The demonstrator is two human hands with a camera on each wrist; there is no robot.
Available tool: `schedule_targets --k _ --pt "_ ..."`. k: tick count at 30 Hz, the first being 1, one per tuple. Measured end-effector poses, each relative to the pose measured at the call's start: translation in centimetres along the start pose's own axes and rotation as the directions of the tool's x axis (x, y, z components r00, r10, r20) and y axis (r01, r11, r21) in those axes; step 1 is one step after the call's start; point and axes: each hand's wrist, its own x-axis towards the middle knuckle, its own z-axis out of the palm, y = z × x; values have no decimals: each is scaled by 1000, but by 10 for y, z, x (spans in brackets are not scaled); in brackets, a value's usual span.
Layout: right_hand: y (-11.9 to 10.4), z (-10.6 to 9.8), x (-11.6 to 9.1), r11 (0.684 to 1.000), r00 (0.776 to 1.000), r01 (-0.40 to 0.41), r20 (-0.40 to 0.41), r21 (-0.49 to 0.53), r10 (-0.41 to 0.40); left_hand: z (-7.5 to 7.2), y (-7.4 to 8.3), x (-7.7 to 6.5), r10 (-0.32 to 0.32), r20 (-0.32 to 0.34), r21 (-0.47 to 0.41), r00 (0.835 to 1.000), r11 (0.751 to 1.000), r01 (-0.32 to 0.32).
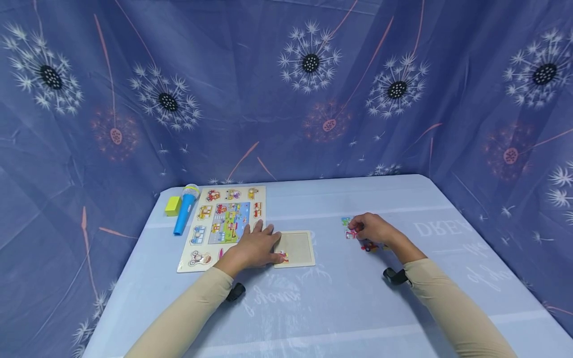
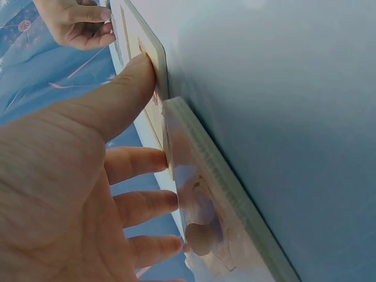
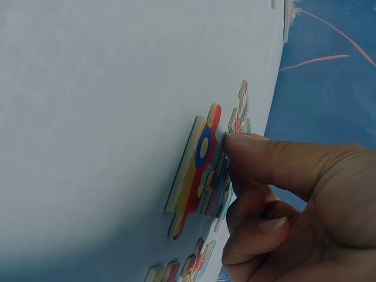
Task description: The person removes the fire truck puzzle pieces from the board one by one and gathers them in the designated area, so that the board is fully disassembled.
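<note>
My left hand (image 1: 258,246) lies with fingers spread over the edge of a wooden picture board (image 1: 185,261). Its thumb rests on a jigsaw piece (image 1: 285,257) in the lower left corner of a shallow jigsaw tray (image 1: 293,243); the left wrist view shows the thumb (image 2: 138,79) straight across the tray's rim. To the right, my right hand (image 1: 373,228) is over a group of loose jigsaw pieces (image 1: 346,222), thumb and fingers pinching one piece (image 3: 218,191), partly hidden by the fingers. Beside it lies a red piece with a blue ring (image 3: 202,147).
A blue toy microphone (image 1: 184,214) and a yellow block (image 1: 172,206) lie left of the picture board. Several more jigsaw pieces (image 3: 188,264) lie near the right hand. A patterned blue curtain (image 1: 241,89) hangs behind the table (image 1: 322,308).
</note>
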Motion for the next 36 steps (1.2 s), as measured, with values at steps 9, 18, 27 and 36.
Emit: schedule_targets --k 9,18,27,36 --pt "1 0 -3 999 1000 -4 5 35 4 0 0 1 -2 4 8 1000 1000 2" --pt "-1 -6 -6 999 999 38 -21 12 -37 0 0 1 8 2 21 1000 1000 -8" --pt "-12 -4 -2 997 995 66 -73 39 -63 -2 0 0 12 16 27 1000 1000 -12" --pt "-50 17 6 977 991 134 -6 166 -135 -2 -3 0 32 32 2 999 999 -32"
